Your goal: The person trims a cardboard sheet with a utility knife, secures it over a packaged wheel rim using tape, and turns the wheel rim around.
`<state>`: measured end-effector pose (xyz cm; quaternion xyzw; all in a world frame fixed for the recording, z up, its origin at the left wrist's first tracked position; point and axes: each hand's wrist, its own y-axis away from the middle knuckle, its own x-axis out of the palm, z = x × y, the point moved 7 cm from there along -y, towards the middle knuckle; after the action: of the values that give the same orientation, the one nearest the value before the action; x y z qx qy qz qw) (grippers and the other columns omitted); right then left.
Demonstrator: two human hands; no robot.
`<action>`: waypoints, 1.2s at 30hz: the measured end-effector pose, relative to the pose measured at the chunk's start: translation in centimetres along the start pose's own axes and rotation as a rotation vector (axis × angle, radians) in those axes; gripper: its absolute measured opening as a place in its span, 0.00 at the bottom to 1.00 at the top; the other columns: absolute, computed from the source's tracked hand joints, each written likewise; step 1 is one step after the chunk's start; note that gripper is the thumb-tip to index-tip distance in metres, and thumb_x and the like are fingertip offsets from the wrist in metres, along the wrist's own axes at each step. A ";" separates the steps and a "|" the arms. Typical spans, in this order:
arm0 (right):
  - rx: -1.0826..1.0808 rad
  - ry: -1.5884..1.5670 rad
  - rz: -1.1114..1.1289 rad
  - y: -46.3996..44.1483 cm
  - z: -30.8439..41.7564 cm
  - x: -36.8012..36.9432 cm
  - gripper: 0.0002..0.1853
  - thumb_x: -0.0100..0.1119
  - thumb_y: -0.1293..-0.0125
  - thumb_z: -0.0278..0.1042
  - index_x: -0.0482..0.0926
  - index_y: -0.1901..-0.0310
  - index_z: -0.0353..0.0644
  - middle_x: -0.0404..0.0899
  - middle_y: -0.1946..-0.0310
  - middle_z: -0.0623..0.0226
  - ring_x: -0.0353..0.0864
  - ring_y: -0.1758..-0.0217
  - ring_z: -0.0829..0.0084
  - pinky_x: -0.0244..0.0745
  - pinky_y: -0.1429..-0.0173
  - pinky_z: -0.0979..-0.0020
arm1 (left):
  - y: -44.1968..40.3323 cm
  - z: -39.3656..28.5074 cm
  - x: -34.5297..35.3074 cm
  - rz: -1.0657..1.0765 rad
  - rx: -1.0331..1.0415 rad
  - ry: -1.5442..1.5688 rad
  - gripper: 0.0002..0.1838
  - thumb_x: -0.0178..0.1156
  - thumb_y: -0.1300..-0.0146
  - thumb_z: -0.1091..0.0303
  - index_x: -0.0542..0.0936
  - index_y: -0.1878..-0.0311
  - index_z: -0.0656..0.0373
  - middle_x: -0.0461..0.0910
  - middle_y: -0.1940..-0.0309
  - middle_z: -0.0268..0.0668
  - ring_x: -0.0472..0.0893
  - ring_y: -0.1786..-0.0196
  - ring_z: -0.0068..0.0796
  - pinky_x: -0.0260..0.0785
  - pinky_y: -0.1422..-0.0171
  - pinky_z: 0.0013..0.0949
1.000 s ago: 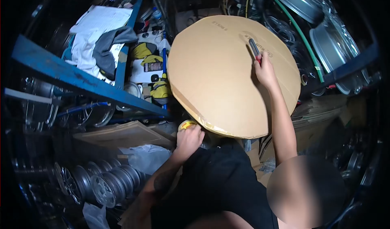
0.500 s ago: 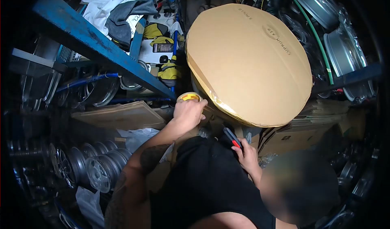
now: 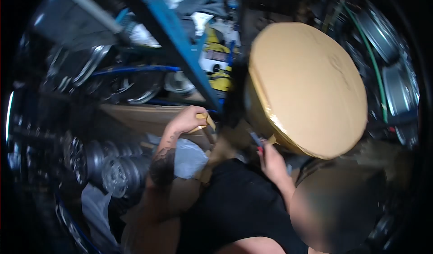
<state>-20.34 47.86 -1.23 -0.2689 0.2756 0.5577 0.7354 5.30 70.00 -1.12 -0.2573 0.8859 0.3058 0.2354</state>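
Note:
A large round cardboard-covered bundle (image 3: pixel 311 87) stands tilted ahead of me, with shiny tape along its lower left edge. My left hand (image 3: pixel 188 119) grips a yellow tape roll (image 3: pixel 201 122) to the left of the bundle, away from its side. Below the bundle's lower left edge, my right hand (image 3: pixel 272 160) is closed around a grey and red cutter (image 3: pixel 256 140), which points up and left. Motion blurs both hands, and the cutter's blade cannot be made out.
Wheel rims (image 3: pixel 115 170) lie at the lower left, others (image 3: pixel 399 89) at the right. A blue metal frame (image 3: pixel 173 35) runs diagonally at the upper left, beside yellow and black gloves (image 3: pixel 219 79). Flat cardboard (image 3: pixel 140 116) and plastic sheeting (image 3: pixel 189 157) lie below it.
My right hand has come down off the bundle's top with the cutter. My left hand has moved left with the tape roll, away from the bundle. The view has shifted and turned.

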 end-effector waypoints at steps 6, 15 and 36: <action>-0.074 -0.097 0.131 -9.8 -1.7 4.4 0.19 0.55 0.22 0.28 0.66 0.35 0.32 0.80 0.43 0.38 0.78 0.40 0.35 0.76 0.41 0.46 | 7.0 6.4 -8.8 -0.557 0.070 0.678 0.06 0.64 0.33 0.77 0.85 0.54 0.63 0.87 0.57 0.33 0.85 0.54 0.21 0.77 0.46 0.27; -0.130 -0.100 0.172 -4.3 0.3 0.5 0.21 0.60 0.27 0.24 0.69 0.36 0.33 0.74 0.33 0.41 0.76 0.32 0.41 0.75 0.32 0.51 | 4.8 9.2 -19.4 -0.760 -0.086 1.017 0.27 0.72 0.30 0.51 0.83 0.41 0.64 0.86 0.52 0.36 0.85 0.53 0.24 0.77 0.47 0.30; -0.333 -0.199 -0.193 -17.8 9.5 -7.4 0.30 0.48 0.23 0.23 0.59 0.22 0.37 0.84 0.48 0.46 0.83 0.44 0.41 0.77 0.37 0.53 | 8.7 9.0 -10.3 -1.946 0.167 0.780 0.28 0.50 0.19 0.53 0.67 0.31 0.70 0.68 0.33 0.48 0.68 0.31 0.38 0.58 0.21 0.42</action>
<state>-3.73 45.39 12.21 -0.3554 0.0784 0.5462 0.7545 10.28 85.10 2.14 -0.9216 0.3298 -0.1812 0.0951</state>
